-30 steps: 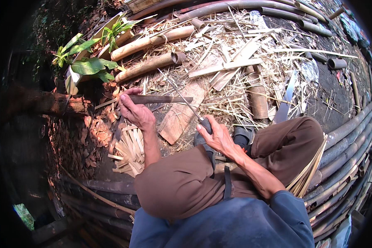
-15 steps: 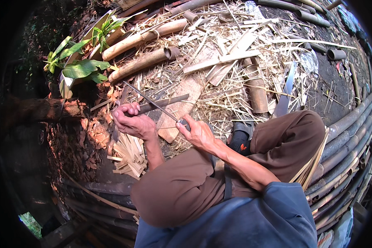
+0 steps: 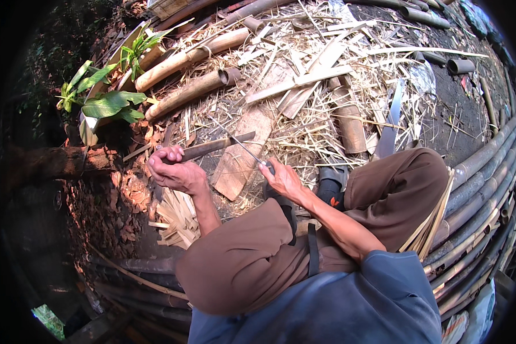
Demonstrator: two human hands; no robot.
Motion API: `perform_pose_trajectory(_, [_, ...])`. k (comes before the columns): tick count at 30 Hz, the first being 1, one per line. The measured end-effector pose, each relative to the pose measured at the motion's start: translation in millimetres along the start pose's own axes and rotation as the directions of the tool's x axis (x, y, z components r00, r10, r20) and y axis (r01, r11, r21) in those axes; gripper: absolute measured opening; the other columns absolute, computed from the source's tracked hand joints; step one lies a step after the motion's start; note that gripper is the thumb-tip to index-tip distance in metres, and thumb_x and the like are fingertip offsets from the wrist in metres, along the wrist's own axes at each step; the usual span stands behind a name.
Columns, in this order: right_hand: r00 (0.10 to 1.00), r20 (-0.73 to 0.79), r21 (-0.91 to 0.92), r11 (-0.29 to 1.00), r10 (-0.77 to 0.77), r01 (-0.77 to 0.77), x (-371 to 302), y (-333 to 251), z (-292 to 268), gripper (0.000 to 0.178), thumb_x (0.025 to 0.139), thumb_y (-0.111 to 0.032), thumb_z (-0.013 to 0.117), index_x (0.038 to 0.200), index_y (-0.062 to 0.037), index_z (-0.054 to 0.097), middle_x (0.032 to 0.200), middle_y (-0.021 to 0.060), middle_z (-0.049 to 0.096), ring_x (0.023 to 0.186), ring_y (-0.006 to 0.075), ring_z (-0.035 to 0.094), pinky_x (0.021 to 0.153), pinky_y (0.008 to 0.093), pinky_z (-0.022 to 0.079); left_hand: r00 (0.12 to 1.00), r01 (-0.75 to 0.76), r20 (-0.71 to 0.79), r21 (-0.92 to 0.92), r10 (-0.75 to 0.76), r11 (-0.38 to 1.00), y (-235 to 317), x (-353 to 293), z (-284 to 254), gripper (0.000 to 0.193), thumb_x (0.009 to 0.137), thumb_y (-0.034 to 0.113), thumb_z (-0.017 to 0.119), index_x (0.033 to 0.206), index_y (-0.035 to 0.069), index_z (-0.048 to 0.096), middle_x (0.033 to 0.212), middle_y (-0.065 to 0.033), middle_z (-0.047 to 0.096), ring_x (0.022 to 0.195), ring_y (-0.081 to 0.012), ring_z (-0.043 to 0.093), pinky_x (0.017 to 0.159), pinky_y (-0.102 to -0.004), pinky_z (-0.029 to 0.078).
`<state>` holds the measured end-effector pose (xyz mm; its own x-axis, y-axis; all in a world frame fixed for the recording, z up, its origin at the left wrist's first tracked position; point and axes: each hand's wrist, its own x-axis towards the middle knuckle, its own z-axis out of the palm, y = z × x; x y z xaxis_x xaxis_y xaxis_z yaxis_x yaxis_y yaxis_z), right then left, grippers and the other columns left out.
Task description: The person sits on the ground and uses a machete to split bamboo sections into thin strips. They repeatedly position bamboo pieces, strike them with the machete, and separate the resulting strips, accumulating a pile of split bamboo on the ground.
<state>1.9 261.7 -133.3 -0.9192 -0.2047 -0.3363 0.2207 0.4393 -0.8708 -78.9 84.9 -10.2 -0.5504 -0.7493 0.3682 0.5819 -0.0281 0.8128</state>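
My left hand (image 3: 175,171) is closed around the handle of a big dark knife (image 3: 217,145) whose blade points right, over the ground. My right hand (image 3: 281,179) pinches a thin bamboo sliver (image 3: 238,141) that slants up and left across the blade. Just below the blade lies a flat wooden chopping board (image 3: 242,156). My knees in brown trousers (image 3: 252,258) fill the lower middle.
A heap of split bamboo strips (image 3: 178,215) lies under my left wrist. Bamboo tubes (image 3: 189,92), slats and shavings cover the ground ahead, with a long flat blade (image 3: 391,123) at right. Long bamboo poles (image 3: 481,178) run along the right; a green plant (image 3: 106,103) stands at left.
The thin sliver has been drawn across the knife; my right hand shifted slightly left and up, and my left hand with the knife stayed near the board.
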Motion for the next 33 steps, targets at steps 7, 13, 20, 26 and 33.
perform_pose_trajectory(7, [0.974,-0.208,-0.042,0.993,0.095,-0.106,8,65,2,0.051,0.099,-0.049,0.047,0.102,0.0005,0.055,0.074,0.0292,0.064,0.074,0.0479,0.065,0.067,0.0544,0.05,0.995,0.057,0.084,-0.011,-0.056,0.998,-3,5,1,0.034,0.1,0.03,0.048,0.076,0.006,0.044,0.067,-0.0022,0.041,0.059,-0.013,0.038,0.058,-0.0285,0.037])
perform_pose_trajectory(13, [0.999,-0.044,0.01,1.0,0.029,-0.029,-9,0,-18,0.055,0.099,-0.053,0.046,0.098,0.0018,0.049,0.063,0.0296,0.058,0.063,0.0477,0.06,0.06,0.0547,0.044,0.965,0.263,0.083,-0.241,-0.25,0.934,11,17,12,0.026,0.099,0.03,0.051,0.083,0.01,0.051,0.08,-0.0003,0.044,0.076,-0.0121,0.043,0.077,-0.0267,0.037])
perform_pose_trajectory(20, [0.993,0.071,0.141,0.986,-0.097,0.086,-19,-65,0,0.032,0.099,-0.035,0.054,0.112,-0.0058,0.053,0.067,0.0223,0.058,0.059,0.043,0.057,0.057,0.0475,0.042,0.986,0.163,0.001,-0.219,-0.167,0.962,-1,4,13,0.023,0.097,0.025,0.055,0.079,0.013,0.048,0.08,0.0016,0.045,0.078,-0.0105,0.042,0.079,-0.0275,0.034])
perform_pose_trajectory(26, [0.993,-0.002,0.128,0.985,-0.116,0.116,-16,-54,5,0.035,0.099,-0.038,0.053,0.106,-0.0039,0.056,0.059,0.0224,0.056,0.06,0.0423,0.06,0.055,0.0487,0.043,0.982,0.173,-0.027,-0.272,-0.188,0.947,-2,10,13,0.022,0.097,0.022,0.053,0.078,0.013,0.046,0.079,0.0014,0.043,0.077,-0.0108,0.04,0.078,-0.0279,0.032])
perform_pose_trajectory(33, [0.997,-0.01,0.096,0.993,0.074,-0.073,1,-18,-4,0.04,0.099,-0.042,0.05,0.102,-0.0021,0.053,0.066,0.0254,0.059,0.066,0.0427,0.063,0.063,0.0504,0.047,0.989,0.125,-0.043,-0.269,-0.142,0.955,-10,10,22,0.024,0.096,0.024,0.055,0.078,0.013,0.045,0.079,0.0006,0.043,0.077,-0.0112,0.039,0.077,-0.0279,0.031])
